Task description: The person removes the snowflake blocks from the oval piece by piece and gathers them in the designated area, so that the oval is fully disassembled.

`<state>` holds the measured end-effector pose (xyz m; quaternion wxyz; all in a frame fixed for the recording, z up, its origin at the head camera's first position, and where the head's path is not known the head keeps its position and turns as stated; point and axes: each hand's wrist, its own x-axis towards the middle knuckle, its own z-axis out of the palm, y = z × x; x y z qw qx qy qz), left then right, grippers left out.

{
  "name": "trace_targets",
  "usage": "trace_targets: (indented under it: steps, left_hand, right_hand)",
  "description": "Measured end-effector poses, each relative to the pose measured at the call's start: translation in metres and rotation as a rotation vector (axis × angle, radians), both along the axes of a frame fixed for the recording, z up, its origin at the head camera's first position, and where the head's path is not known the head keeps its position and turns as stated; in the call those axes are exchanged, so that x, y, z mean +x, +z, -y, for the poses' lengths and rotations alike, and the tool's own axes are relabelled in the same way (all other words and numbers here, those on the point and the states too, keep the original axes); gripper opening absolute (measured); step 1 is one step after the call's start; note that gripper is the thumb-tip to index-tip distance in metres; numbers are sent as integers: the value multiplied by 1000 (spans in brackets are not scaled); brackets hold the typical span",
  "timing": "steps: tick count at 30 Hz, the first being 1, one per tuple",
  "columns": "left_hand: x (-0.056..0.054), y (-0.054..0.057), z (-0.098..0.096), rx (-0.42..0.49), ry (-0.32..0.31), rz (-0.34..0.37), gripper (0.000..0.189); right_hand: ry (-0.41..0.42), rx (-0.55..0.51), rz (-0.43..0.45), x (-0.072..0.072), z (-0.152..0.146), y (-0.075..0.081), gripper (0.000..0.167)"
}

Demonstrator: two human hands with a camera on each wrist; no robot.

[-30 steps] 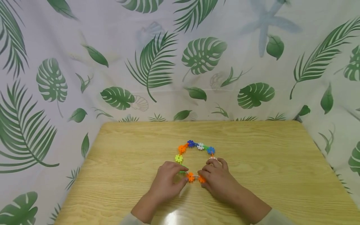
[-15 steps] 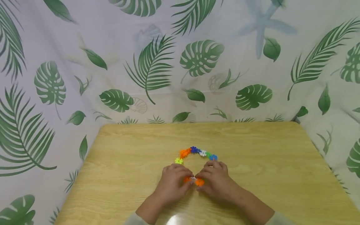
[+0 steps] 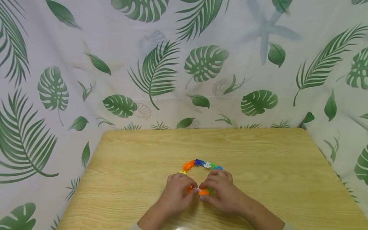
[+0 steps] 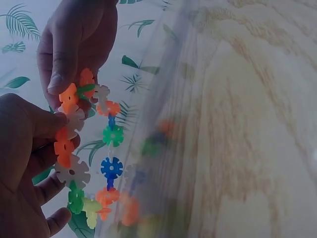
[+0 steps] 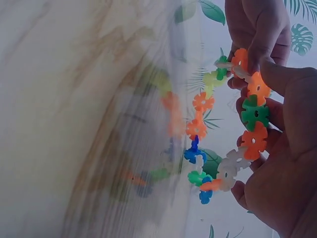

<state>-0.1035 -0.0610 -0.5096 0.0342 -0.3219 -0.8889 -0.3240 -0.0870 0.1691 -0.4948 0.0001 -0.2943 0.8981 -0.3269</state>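
The tabletop [image 3: 129, 153] stretches well beyond both hands [image 3: 179, 192] [image 3: 223, 193], which pinch a disc ring [image 3: 198, 162], to its far edge [image 3: 235, 129].

Pale wood-grain counter [image 3: 129, 153] before white, leaf-printed cloth [image 3: 181, 84].
Hangs behind and along both sides, patterned with green fronds [image 3: 159, 68], faint shells [image 3: 142, 111] and a blue-grey starfish [image 3: 265, 30]; small glint [image 3: 181, 228] on the wood.

Wood-grain table [image 3: 138, 156], rounded far corners; behind, white cloth [image 3: 230, 27] printed with green leaves [image 3: 206, 64], pale-blue starfish [image 3: 266, 29].
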Motion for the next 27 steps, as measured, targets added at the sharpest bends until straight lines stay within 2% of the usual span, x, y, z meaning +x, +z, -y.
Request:
trace_targets:
  steps: [6,11,19,22,27]
  left_hand:
    - [1,4,0,-32,-32,-14,4]
    - [2,7,1,-47,-45,-39,5]
    - [-1,6,13,-28,22,-38,5]
    - [-3,4,15,-37,27,-51,7]
    - [-1,-3,15,-79,25,-23,5]
  right_hand:
    - [38,-37,20,1,-1,2,19]
    - [66,-32,3,1,-5,1,18]
    - [46,-65,7,-2,-19,7,17]
    - [39,-77,-2,-3,-20,6,17]
    - [23,-87,-7,-2,-19,3,18]
